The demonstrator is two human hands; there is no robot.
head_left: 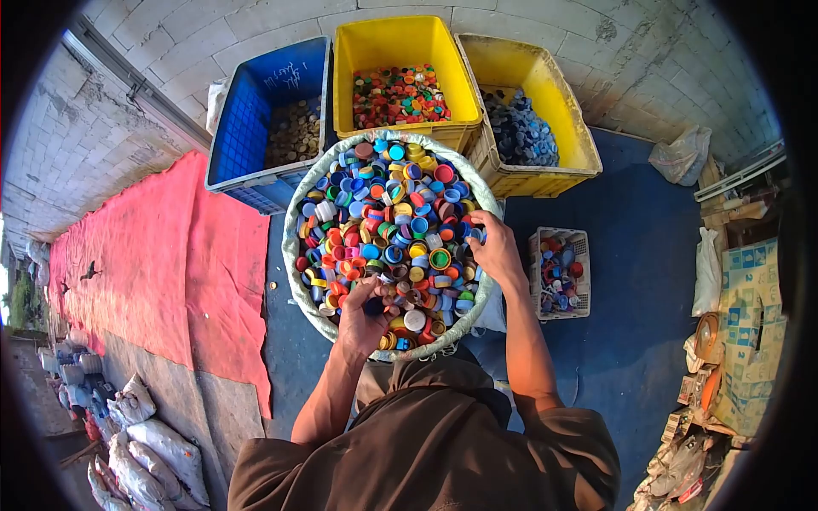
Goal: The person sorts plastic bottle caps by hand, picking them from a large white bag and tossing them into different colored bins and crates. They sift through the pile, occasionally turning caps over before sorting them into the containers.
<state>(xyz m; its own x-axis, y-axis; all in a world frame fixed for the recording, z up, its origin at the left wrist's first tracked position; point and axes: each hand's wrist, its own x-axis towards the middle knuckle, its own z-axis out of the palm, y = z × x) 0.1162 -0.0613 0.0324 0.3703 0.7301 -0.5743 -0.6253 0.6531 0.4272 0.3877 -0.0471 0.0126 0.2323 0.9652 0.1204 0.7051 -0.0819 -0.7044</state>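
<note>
A round container with a pale cloth rim [292,281] is heaped with bottle caps [388,213] of many colours. My left hand [361,317] is over the lower left of the heap, its fingers curled round a dark cap. At the right edge of the heap is my right hand [496,247], thumb and fingers bent close together near the caps; whether something small is between them is hidden.
Behind stand a blue crate [230,128] with brownish caps, a yellow crate [464,77] with red and orange caps, and another yellow crate [579,128] with blue caps. A small white basket [562,315] is at right. White sacks [162,456] lie lower left.
</note>
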